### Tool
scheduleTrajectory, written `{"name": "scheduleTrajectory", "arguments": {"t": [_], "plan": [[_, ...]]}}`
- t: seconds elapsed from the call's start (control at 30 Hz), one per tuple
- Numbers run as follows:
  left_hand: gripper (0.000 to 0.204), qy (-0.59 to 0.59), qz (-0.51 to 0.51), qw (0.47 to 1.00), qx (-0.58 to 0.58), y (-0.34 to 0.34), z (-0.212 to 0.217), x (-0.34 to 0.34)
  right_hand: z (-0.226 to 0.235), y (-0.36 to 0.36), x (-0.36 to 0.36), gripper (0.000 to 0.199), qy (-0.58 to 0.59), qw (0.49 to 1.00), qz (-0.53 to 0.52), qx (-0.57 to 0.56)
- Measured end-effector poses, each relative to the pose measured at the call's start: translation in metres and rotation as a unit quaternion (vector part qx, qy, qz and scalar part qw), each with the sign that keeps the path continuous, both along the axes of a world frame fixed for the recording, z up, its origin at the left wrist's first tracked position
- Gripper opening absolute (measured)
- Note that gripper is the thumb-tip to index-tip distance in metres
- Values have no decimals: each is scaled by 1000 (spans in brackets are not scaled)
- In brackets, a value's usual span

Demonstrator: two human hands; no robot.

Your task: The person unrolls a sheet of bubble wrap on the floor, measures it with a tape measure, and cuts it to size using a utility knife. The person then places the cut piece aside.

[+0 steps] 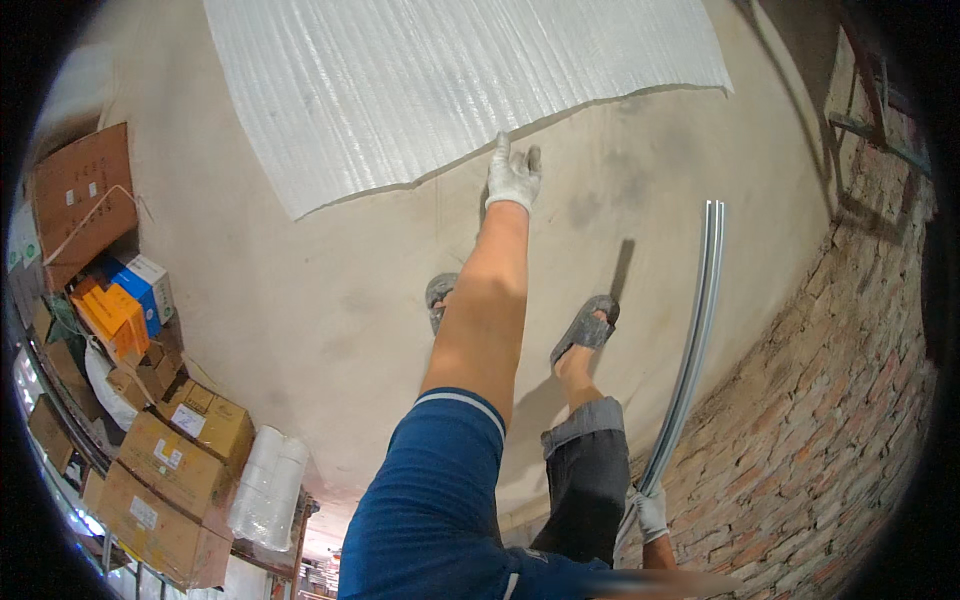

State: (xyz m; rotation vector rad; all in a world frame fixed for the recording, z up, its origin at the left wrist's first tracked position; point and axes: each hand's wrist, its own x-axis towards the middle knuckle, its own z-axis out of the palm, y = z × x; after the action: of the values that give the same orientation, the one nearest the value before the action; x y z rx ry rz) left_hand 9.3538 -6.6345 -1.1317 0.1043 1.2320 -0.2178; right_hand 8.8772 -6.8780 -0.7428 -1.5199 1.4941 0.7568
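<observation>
My left hand (pixel 514 180), in a white glove, reaches forward over the floor with its fingers apart and nothing in them. Its longest visible finger overlaps the near edge of a ribbed, translucent white wrapping sheet (pixel 440 90); whether it touches is unclear. Low on the right, my right hand (pixel 652 514), also gloved, is wrapped round a bundle of long, thin silver metal rails (pixel 690 360). The rails slant up and forward from that hand, their far ends above or on the floor. Their rear part is hidden by my hand and leg.
Stacked brown cartons (pixel 175 470) and plastic-wrapped white rolls (pixel 268 490) stand at left. Beyond them are orange and blue boxes (pixel 115 315) and a leaning cardboard panel (pixel 90 205). A rough brick wall (pixel 800 440) runs along the right. My sandalled feet stand on the concrete floor (pixel 340 300).
</observation>
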Motion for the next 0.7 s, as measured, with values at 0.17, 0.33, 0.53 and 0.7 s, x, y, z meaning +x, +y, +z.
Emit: {"name": "scheduleTrajectory", "arguments": {"t": [0.17,0.33,0.53,0.7], "plan": [[37,-14,125,992,-12,-10,-47,44,-33,-38,32,22,35,996,74,-36],[17,-20,168,985,-28,-8,-34,64,-42,-56,77,23,6,996,76,-33],[19,-50,-65,992,94,-15,2,77,-25,-65,119,27,-69,992,102,-12],[20,-2,-88,988,125,-30,53,57,0,-73,137,26,-56,994,92,6]]}}
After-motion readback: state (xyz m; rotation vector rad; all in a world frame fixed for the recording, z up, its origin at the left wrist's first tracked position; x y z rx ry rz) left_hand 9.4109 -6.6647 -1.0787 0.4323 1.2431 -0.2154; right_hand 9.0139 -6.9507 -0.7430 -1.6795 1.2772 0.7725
